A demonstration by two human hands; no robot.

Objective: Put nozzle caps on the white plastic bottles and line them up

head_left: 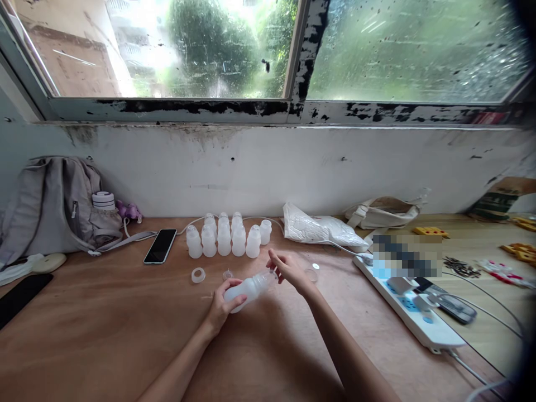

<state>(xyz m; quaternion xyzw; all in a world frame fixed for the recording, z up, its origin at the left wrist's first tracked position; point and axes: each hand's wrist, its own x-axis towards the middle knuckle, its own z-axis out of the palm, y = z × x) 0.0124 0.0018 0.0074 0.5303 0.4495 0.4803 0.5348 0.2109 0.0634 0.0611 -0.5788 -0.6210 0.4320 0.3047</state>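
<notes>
My left hand [224,306] is closed round the body of a frosted white baby bottle [247,290], which lies tilted with its clear top toward the right. At that top end, my right hand [288,271] has its fingers curled and pinching at the tip; the exact part between them is too small to make out. Beyond my hands, several similar frosted bottles [224,240] stand upright in a cluster. On the table near my left hand lie a translucent ring [198,275] and a small clear nipple-like piece [227,274]. A small white disc [316,266] rests right of my right hand.
A phone [160,246] and a grey backpack [62,206] are on the left. White plastic packaging [320,226] lies at the back by the wall. To the right, a power strip [412,307] with plugs and cables crosses the table [125,335].
</notes>
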